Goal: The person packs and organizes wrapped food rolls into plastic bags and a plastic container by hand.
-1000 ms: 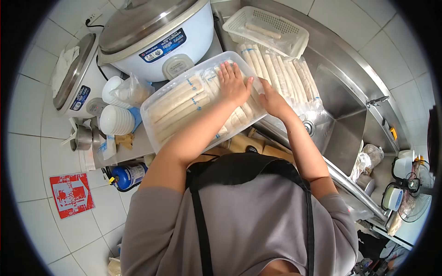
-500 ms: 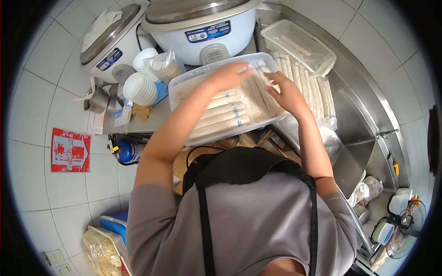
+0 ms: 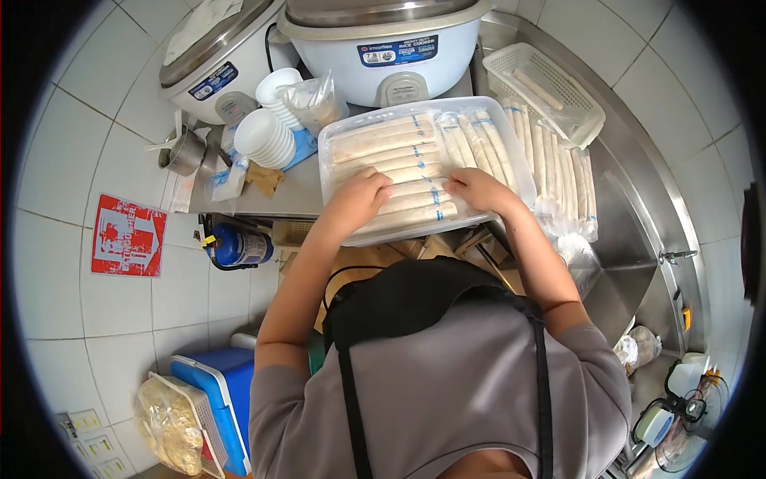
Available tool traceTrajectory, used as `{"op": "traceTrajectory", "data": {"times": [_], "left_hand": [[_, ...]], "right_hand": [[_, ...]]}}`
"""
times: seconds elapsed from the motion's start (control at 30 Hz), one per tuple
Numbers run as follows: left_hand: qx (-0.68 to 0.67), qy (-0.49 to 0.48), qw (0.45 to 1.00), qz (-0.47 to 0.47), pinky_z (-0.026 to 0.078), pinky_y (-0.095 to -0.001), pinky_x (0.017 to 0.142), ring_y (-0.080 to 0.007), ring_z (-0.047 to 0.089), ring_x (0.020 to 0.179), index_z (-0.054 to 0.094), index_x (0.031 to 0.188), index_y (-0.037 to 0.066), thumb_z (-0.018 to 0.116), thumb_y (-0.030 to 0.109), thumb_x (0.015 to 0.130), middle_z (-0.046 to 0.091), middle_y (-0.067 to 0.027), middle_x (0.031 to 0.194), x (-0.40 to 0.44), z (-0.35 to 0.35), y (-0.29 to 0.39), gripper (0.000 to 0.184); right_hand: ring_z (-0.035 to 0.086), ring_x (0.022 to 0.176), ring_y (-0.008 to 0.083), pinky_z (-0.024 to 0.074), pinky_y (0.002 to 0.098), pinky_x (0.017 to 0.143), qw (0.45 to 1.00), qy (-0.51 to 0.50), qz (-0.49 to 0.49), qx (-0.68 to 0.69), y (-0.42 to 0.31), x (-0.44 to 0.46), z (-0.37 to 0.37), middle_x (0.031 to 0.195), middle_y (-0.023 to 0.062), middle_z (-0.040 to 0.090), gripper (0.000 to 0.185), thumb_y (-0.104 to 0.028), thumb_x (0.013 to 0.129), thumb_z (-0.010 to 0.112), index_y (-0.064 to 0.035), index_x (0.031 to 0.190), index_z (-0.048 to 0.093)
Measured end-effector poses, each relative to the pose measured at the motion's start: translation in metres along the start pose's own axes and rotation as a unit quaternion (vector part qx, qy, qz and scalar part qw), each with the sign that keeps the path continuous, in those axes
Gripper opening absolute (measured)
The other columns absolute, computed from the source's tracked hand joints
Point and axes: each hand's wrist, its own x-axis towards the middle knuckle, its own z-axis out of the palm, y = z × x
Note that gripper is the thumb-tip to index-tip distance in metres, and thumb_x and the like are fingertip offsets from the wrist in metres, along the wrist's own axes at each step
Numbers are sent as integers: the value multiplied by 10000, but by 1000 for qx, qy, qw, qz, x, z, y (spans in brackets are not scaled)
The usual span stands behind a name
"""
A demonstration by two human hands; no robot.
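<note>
The left hand (image 3: 363, 198) and right hand (image 3: 480, 190) are apart, fingers bent over wrapped rolls (image 3: 383, 148) toward the container's near side; whether they grip one, I cannot tell. The translucent container (image 3: 523, 164) covers the front right corner of the steel table (image 3: 305, 190), its near side reaching past the front edge. Below that edge, farther left, is a blue fire extinguisher (image 3: 239, 246). Bare steel shows between the container and the white cups (image 3: 263, 140). Past the right edge, more rolls (image 3: 566, 172) lie beside the container, and the sink (image 3: 622, 215) opens beyond them. A rice cooker (image 3: 335, 80) stands close behind the container, limiting room there; tiled wall (image 3: 120, 160) rises at left.
</note>
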Motion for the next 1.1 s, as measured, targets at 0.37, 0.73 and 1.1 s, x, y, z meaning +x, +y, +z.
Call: {"op": "traceTrajectory", "data": {"times": [0.37, 0.73, 1.1], "left_hand": [[-29, -134, 989, -56, 438, -335, 824, -269, 560, 928, 574, 999, -21, 748, 462, 668, 572, -163, 961, 26, -14, 6, 610], [-97, -369, 920, -90, 443, -297, 815, -220, 596, 898, 598, 1052, -17, 777, 431, 631, 646, -141, 976, 70, -15, 3, 641], [-71, -372, 913, -154, 438, -271, 705, -129, 542, 750, 639, 1017, 22, 620, 383, 842, 635, -41, 834, 79, -16, -11, 402]], "right_hand": [[381, 658, 120, 355, 273, 624, 964, 68, -51, 251, -15, -23, 5, 650, 30, 403, 169, -159, 921, 505, -22, 822, 488], [453, 751, 144, 393, 281, 701, 980, 70, -32, 183, -20, -34, -21, 779, 57, 514, 192, -211, 894, 563, -22, 892, 532], [485, 1095, 292, 389, 369, 924, 976, 142, -166, -25, -38, -14, -19, 1112, 144, 549, 410, -253, 810, 662, -11, 1124, 558]]}}
